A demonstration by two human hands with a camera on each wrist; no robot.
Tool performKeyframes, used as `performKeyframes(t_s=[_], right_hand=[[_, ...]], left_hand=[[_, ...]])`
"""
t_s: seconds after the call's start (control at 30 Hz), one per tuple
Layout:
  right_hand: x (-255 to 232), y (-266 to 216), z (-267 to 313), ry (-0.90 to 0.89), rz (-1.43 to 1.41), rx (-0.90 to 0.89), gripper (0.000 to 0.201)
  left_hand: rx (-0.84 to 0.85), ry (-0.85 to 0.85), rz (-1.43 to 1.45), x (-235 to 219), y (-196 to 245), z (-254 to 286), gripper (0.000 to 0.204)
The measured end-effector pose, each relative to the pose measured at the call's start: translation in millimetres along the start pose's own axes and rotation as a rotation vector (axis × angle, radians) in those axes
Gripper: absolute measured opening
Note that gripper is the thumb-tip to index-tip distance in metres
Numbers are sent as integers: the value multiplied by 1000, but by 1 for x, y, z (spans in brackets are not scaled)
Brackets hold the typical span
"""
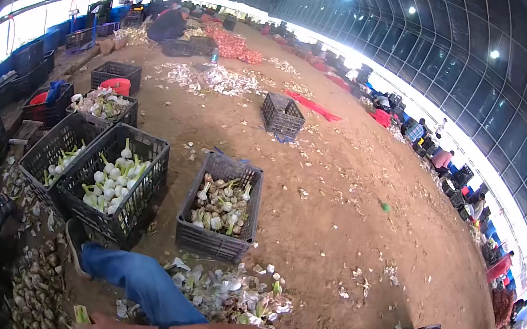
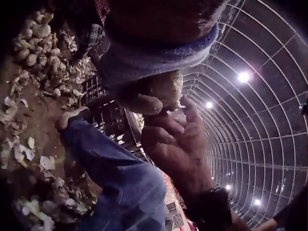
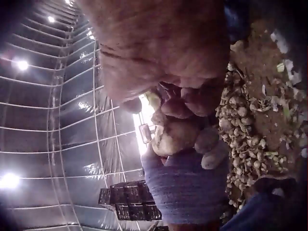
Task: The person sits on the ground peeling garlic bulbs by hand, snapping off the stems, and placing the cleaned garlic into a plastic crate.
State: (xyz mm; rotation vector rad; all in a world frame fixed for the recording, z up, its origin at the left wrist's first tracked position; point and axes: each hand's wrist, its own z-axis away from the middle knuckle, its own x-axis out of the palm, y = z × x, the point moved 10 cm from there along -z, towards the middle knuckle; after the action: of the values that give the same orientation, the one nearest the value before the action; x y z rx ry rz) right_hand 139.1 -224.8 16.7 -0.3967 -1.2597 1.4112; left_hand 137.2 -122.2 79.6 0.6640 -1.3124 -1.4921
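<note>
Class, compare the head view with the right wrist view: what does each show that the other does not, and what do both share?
Only the head view shows white bulbs in a black crate, a red strip and other people.

Only the right wrist view shows the bluish wrap on the left hand, which grips a garlic bulb there.

Both share the right hand, a heap of garlic, blue jeans and roof lights.
</note>
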Motion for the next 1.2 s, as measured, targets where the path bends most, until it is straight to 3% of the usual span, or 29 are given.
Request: performKeyframes(t_s=[0.03, 0.07, 0.13, 0.17, 0.27, 0.3, 0.33, 0.37, 0.4, 0.43, 0.5, 0.57, 0.63, 0.67, 0.73, 0.77, 0.8, 0.87, 0.9, 0.97, 1.0, 1.07, 1.1, 1.13, 1.2], right_hand=[[1, 2, -8, 1, -1, 0, 88], [-9, 10, -30, 97, 95, -57, 91], [-16, 9, -45, 190, 192, -112, 94], [-21, 7, -45, 270, 230, -104, 91], [-24, 0, -42, 353, 334, -140, 84], [-22, -1, -43, 355, 405, -186, 80], [-18, 11, -41, 352, 405, -184, 80], [-6, -4, -22, 503, 751, -560, 68], [21, -22, 13, 648, 1091, -946, 61], [22, -21, 14, 652, 1091, -944, 61], [1, 11, -11, 428, 222, -214, 76], [14, -13, 15, 372, 145, -176, 64], [18, -14, 12, 300, 75, -137, 55], [17, -20, 3, 222, 20, -218, 63], [32, -26, -4, 109, -38, -280, 75], [30, -29, 7, 127, 7, -160, 74], [28, -29, 14, 154, 56, -42, 74], [24, -13, -7, 168, 25, -87, 71], [30, -20, 1, 159, 69, -71, 73], [38, -33, 16, 146, 110, -52, 74], [45, -39, 22, 104, 80, -65, 77], [52, -35, 17, 58, 50, -78, 80], [45, -18, 8, 144, 55, -57, 81], [36, -3, 0, 227, 61, -35, 82], [31, 5, -11, 255, 64, -52, 81]], left_hand=[[-57, -12, 63, -11, -16, -5, 65], [-57, -12, 61, 2, -5, 0, 65], [193, 206, -346, 25, 54, 24, 62], [300, 163, -459, 34, 63, 29, 61], [238, 151, -517, 35, 60, 28, 61], [231, 225, -288, 22, 48, 24, 53], [230, 227, -287, 6, 39, 19, 53], [12, 154, 26, -10, 4, 7, 47], [-206, 71, 337, 13, -1, 9, 45], [-248, 201, 305, 14, 7, 22, 46], [-276, 237, 368, 25, 20, 28, 46], [-304, 271, 430, 15, 12, 31, 46], [-272, -79, 576, 19, 6, 23, 46], [-265, -63, 578, 15, 0, 17, 46], [-163, 255, 338, -22, -19, 6, 49], [-23, 114, 24, -2, 13, 12, 51], [277, 260, -448, 8, 57, 29, 53], [294, 325, -518, 13, 68, 37, 52], [291, 330, -516, 2, 59, 35, 52], [38, 293, 28, -30, 2, 24, 50], [35, 299, 28, -31, 7, 28, 50], [-262, 246, 506, -20, -13, 37, 48], [-284, 60, 554, -26, -28, 25, 52], [-288, 67, 556, -44, -53, 19, 52], [-235, 260, 388, -67, -57, 16, 54]])
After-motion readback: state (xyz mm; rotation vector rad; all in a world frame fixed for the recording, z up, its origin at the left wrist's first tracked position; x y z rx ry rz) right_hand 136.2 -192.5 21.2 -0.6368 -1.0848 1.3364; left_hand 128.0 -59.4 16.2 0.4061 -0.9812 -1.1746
